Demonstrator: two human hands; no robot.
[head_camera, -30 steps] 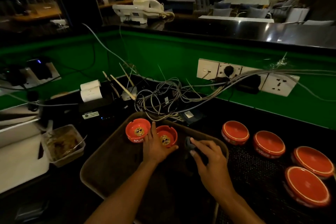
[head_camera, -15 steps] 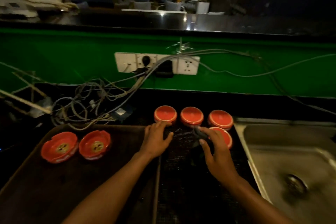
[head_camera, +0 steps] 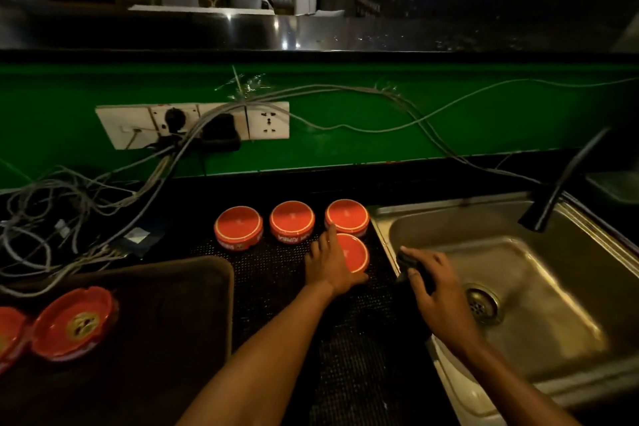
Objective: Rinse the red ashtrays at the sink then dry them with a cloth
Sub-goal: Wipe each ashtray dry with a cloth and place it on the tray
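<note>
Three red ashtrays stand upside down in a row on the black mesh mat [head_camera: 276,273]: a left ashtray [head_camera: 238,227], a middle ashtray [head_camera: 292,221] and a right ashtray [head_camera: 347,217]. In front of them lies another overturned ashtray [head_camera: 354,252]. My left hand [head_camera: 332,261] rests on its left side, thumb curled under its front edge. My right hand [head_camera: 434,290] holds a dark cloth [head_camera: 408,261] over the sink's left rim. Two upright ashtrays [head_camera: 74,322] sit on the brown tray [head_camera: 179,304] at the left.
The steel sink [head_camera: 525,287] with its drain [head_camera: 482,304] fills the right side, a dark tap [head_camera: 560,183] leaning over it. A tangle of cables [head_camera: 79,218] lies at the back left below wall sockets [head_camera: 193,124] on the green panel.
The view has swung right to the sink. My left hand moved from the left ashtray of the row to the nearest overturned one. My right hand carried the cloth to the sink rim.
</note>
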